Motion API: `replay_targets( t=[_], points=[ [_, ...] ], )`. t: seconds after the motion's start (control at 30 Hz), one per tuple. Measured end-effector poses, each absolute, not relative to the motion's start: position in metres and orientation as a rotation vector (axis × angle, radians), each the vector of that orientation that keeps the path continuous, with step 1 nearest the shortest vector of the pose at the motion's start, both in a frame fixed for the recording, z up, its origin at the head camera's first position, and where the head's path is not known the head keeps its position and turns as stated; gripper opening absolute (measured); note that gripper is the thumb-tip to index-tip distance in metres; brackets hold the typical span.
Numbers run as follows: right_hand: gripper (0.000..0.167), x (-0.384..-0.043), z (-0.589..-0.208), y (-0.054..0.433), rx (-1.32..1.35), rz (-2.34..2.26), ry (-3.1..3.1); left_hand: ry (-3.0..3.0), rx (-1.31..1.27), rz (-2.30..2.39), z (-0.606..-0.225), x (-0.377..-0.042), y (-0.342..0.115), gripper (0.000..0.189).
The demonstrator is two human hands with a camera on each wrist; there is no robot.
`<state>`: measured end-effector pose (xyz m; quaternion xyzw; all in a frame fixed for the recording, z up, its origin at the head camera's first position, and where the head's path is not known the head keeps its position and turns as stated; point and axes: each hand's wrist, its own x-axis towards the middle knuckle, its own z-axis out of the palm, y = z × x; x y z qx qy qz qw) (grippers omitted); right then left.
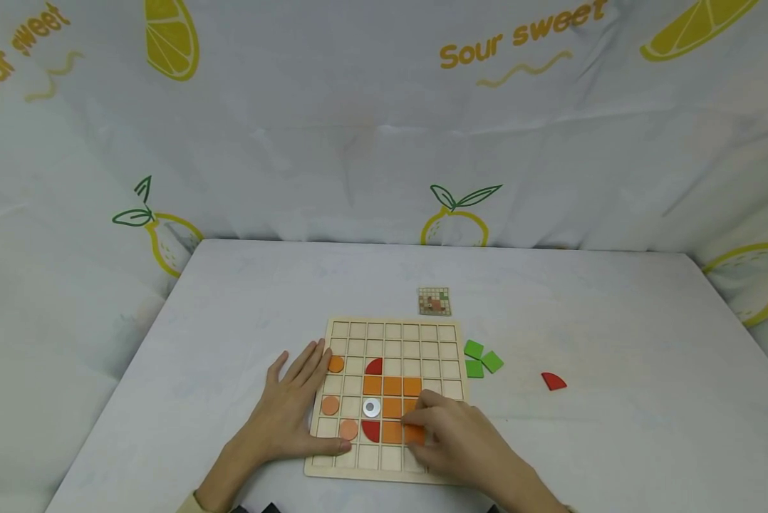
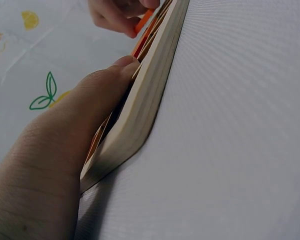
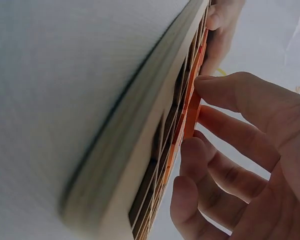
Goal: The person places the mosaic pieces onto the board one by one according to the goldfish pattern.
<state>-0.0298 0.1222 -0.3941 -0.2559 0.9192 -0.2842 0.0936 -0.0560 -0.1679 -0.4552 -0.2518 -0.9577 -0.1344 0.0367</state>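
Observation:
A wooden grid board [image 1: 357, 330] lies on the table. My left hand [image 1: 294, 413] rests on its left edge, fingers spread and thumb over the near left corner. With thumb and fingertips, my right hand [image 1: 464, 436] pinches an orange square tile [image 3: 192, 112] at the board's right part, where it stands tilted against the grid. More orange squares [image 1: 392, 408] fill cells beside it. Two red quarter-circles [image 1: 370, 431], a white round piece [image 1: 371, 407] and orange discs [image 1: 330, 405] also sit in the grid. My right hand hides some near right cells.
Right of the board lie green square tiles [image 1: 473, 368], and farther right a loose red quarter-circle [image 1: 553, 381]. A small pattern card [image 1: 434, 301] lies beyond the board's far edge. A white cloth with lemon prints [image 1: 358, 142] hangs behind the table.

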Motion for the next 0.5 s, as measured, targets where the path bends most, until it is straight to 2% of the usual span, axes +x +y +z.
replay_targets(
  t=[0.5],
  points=[
    [0.024, -0.0288, -0.3954, 0.1202, -0.765, -0.765, 2.752, -2.934, -0.777, -0.434, -0.4563, -0.0563, -0.1682, 0.133]
  ],
)
